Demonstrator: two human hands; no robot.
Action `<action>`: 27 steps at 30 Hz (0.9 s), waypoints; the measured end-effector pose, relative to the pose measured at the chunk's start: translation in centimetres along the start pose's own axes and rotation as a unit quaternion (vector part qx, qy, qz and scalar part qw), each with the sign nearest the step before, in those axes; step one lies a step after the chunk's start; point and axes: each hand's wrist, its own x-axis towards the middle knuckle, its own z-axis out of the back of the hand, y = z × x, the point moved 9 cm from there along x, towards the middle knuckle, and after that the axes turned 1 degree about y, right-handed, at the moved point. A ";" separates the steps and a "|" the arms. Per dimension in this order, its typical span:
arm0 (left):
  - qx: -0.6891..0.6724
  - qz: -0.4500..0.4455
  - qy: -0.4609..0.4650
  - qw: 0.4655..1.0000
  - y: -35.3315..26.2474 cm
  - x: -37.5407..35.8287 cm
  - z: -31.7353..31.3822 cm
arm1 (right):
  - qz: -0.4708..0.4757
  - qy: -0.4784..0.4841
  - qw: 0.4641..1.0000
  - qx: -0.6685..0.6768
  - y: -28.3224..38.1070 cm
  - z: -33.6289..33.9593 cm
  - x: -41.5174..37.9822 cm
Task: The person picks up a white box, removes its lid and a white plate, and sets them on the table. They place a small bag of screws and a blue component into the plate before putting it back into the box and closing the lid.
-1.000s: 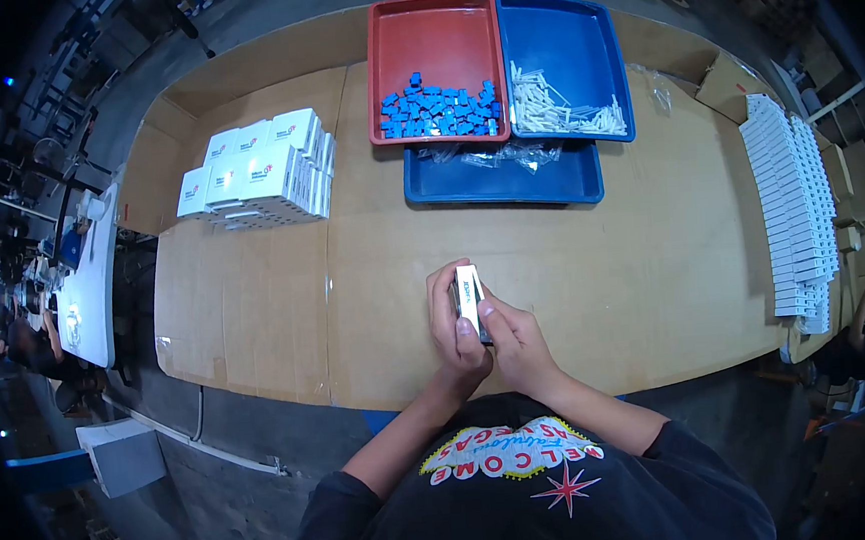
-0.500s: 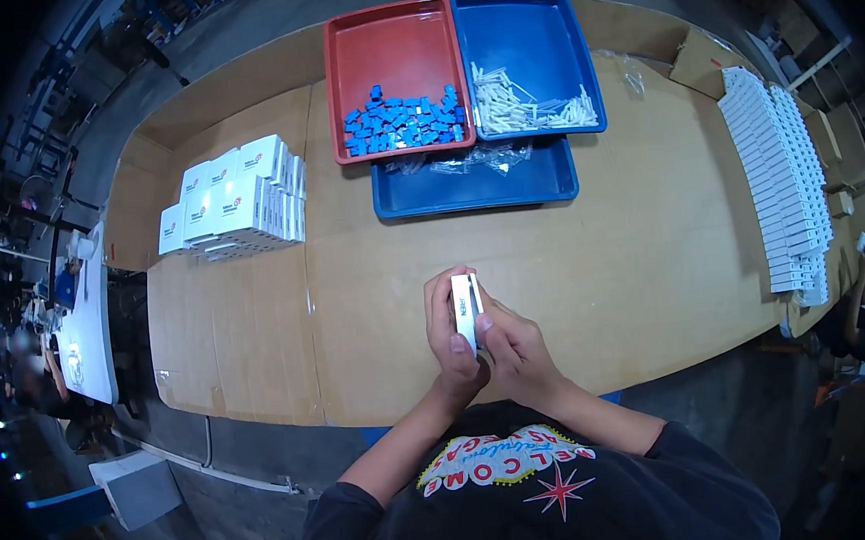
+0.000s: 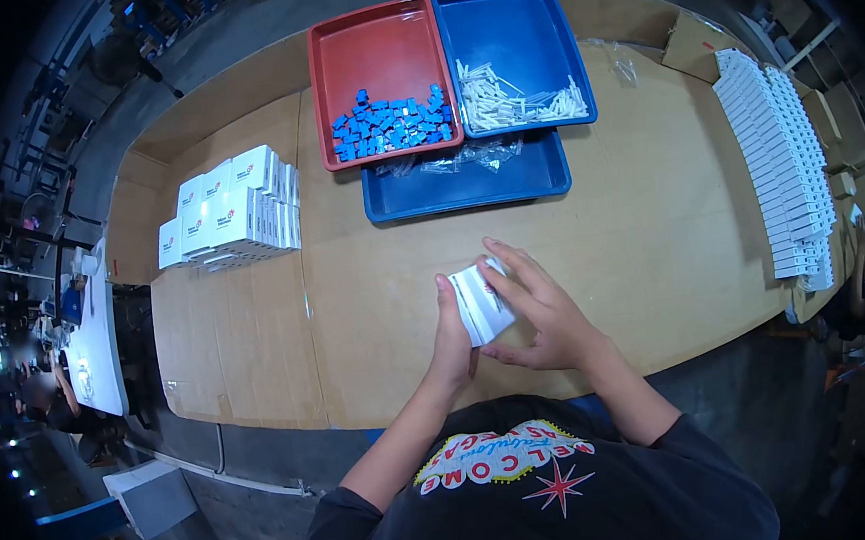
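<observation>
1. Small white box [image 3: 482,302] is sitting between both hands, just above the near edge of the cardboard-covered table [image 3: 651,245], tilted with a broad face up.
2. Left hand [image 3: 453,344] is gripping the box from its left side, thumb along the edge, probably steadying it for the other hand.
3. Right hand [image 3: 546,312] is lying open, fingers spread over the box's right side, touching but not clenching; looks like it is pressing or folding a flap, cannot tell which.
4. Blue tray [image 3: 467,182] with clear plastic bags is lying past the hands; red tray [image 3: 377,43] of small blue parts [image 3: 392,122] and a second blue tray [image 3: 516,23] of white sticks [image 3: 511,104] are sitting behind it, all within reach.
5. Stack of printed white boxes [image 3: 228,209] is standing far left, row of flat white boxes [image 3: 781,165] far right, well apart from the hands.
6. Versus a second ago: the box was held upright, narrow edge up, both hands closed round it; now it is tipped flatter and the right fingers are opening out. View has shifted a bit too.
</observation>
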 end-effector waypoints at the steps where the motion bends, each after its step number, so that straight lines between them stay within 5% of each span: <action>1: -0.005 0.027 -0.001 1.000 -0.1 -0.6 -0.7 | 0.022 0.009 1.000 -0.011 0.2 -0.2 0.0; 6: -0.031 0.093 0.029 0.995 0.4 -1.8 -1.7 | 0.086 -0.023 0.996 0.012 -0.5 -0.9 -0.5; 13: -0.049 0.063 0.025 0.997 0.4 -2.1 -1.7 | 0.155 -0.091 0.984 0.013 0.3 -1.5 -0.9; 19: -0.037 0.084 0.009 0.996 0.7 -2.2 -0.8 | 0.134 -0.147 0.977 0.072 -0.2 -2.0 -1.8; 27: -0.043 0.095 0.011 0.995 1.7 -2.1 0.7 | 0.101 -0.089 0.986 0.098 -1.3 -3.6 -2.0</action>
